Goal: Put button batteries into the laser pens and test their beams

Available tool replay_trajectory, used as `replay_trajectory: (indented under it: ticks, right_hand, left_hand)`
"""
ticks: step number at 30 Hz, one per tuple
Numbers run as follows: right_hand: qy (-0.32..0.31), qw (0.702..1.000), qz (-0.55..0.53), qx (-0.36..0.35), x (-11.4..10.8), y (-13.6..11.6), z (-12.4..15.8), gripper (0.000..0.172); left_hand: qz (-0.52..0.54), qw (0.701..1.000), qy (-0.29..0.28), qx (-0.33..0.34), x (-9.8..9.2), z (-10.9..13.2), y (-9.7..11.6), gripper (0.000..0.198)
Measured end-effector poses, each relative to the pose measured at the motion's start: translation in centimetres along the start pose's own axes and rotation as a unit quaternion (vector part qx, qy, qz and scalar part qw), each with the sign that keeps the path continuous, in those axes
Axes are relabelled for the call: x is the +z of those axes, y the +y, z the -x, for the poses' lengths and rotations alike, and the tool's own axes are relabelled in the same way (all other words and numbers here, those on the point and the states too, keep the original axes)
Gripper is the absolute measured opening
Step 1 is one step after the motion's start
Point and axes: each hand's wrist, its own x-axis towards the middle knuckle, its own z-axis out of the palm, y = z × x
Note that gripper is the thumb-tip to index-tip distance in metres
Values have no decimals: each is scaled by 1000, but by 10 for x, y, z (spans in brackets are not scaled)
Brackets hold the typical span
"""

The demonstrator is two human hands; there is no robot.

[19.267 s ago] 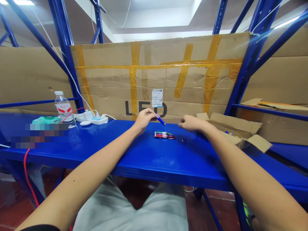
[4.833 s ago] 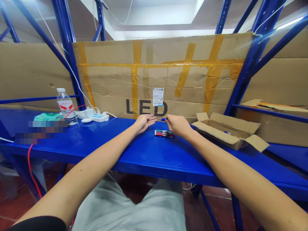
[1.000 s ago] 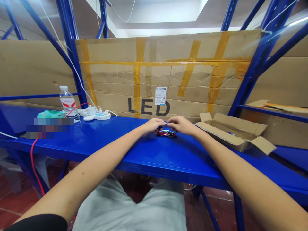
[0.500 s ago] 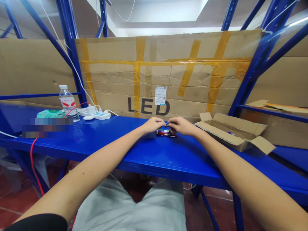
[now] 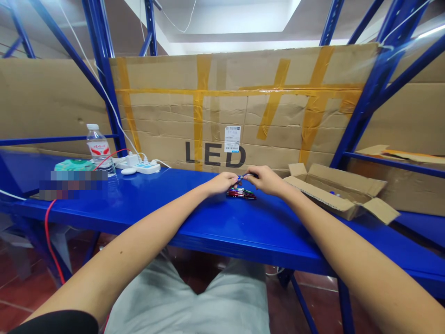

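Between my two hands is a blue pen (image 5: 241, 177), lying roughly crosswise above the blue table (image 5: 208, 218). My left hand (image 5: 223, 182) pinches its left end, and the fingers of my right hand (image 5: 262, 180) are closed on its right part. Just below the hands, on the tabletop, several pens (image 5: 241, 194) lie side by side, with red and green ones among them. My fingers cover parts of the blue pen.
An open cardboard box (image 5: 342, 195) with small blue items stands at the right. On the left are a water bottle (image 5: 99, 148), a green packet (image 5: 74, 164) and a white power strip (image 5: 148, 167) with cables. A large carton (image 5: 167, 120) stands behind the table.
The blue pen now shows more plainly between my hands, tilted up to the right. My right hand has shifted slightly; the pens on the table stay where they were.
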Motion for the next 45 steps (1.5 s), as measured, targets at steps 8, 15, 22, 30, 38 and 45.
replay_trajectory:
  ticks: [8,15,22,30,38,45]
  right_hand:
    - [-12,998,45,-38,3,6,1,16]
    - [-36,995,53,-70,1,1,3,19]
    - [-4,1000,-1,-27,1,2,4,19]
    - [24,999,25,-34,-5,1,2,16]
    - [21,998,36,-44,-5,-2,3,18]
    - [-23,994,-99,39,-5,-6,2,19]
  left_hand:
    - [12,1000,-4,-21,5,7,6,15]
    - [-60,997,40,40,4,5,5,14]
    - [-276,937,94,194,11,10,9,9]
    - [-295,937,139,129,17,4,16,28]
    - [-216,963,127,99,12,3,15,16]
    - [-401,883,137,202,14,8,13,5]
